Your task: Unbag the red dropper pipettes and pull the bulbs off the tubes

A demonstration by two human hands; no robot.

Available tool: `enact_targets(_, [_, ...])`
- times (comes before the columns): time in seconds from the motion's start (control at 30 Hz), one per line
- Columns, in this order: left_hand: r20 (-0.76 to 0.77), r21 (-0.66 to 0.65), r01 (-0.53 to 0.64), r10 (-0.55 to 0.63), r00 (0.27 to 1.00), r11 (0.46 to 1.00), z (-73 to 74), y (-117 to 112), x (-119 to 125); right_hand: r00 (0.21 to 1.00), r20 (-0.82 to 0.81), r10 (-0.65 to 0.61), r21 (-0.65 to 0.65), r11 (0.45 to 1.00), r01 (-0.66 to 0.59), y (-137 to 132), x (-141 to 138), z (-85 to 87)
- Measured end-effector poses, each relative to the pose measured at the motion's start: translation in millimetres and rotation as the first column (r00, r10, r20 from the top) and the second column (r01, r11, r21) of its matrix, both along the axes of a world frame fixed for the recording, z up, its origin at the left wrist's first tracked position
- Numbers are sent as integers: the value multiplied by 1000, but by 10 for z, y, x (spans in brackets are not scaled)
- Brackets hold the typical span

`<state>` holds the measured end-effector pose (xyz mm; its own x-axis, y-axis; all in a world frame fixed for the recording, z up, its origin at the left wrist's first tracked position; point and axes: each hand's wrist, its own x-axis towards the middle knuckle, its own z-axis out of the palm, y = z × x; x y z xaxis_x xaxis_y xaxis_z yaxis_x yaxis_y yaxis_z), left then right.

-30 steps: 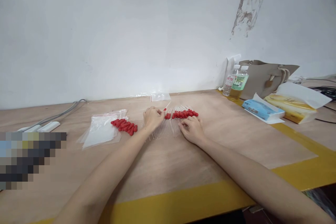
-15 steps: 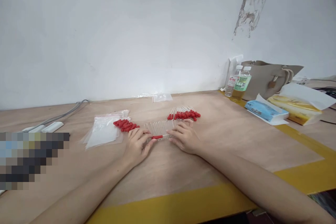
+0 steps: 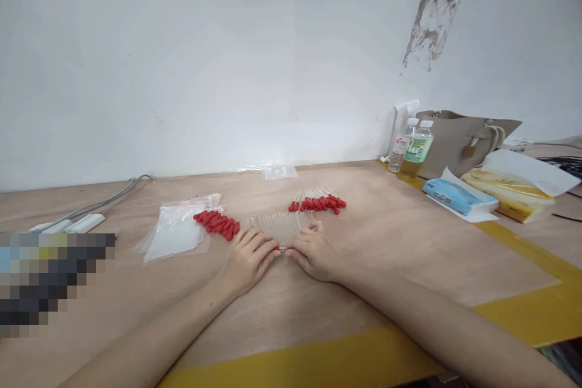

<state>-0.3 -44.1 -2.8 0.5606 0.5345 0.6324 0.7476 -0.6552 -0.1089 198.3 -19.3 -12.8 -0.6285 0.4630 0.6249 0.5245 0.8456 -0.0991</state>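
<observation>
My left hand (image 3: 248,257) and my right hand (image 3: 313,251) meet fingertip to fingertip at the near edge of a row of clear glass tubes (image 3: 282,224) lying flat on the wooden table (image 3: 386,236). Both pinch one thin tube with a red rubber bulb (image 3: 276,248); only a sliver of red shows between the fingers. A loose pile of red bulbs (image 3: 217,222) lies left of the tubes. Behind the tubes lies a row of finished droppers with red bulbs (image 3: 318,202).
Clear zip bags (image 3: 177,227) lie at the left, another small bag (image 3: 278,171) by the wall. Two bottles (image 3: 411,147), a beige bag (image 3: 464,139), tissue packs (image 3: 454,194) stand at the right. A grey cable (image 3: 104,200) runs at far left. Yellow tape (image 3: 345,351) edges the table.
My left hand came back from the far row to the near edge of the clear tubes. Both hands have closed in on the red-bulbed tube, which is now almost hidden between the fingers.
</observation>
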Motion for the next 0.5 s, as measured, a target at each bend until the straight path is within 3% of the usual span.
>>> enact_targets(0.4, [-154, 55, 37, -28, 988, 998, 54, -16, 27, 997, -33, 64, 17, 998, -64, 3, -12, -31])
enact_targets(0.5, [-165, 19, 21, -18, 986, 1000, 65, -28, 36, 995, -32, 96, 21, 995, -95, -1, -11, -16])
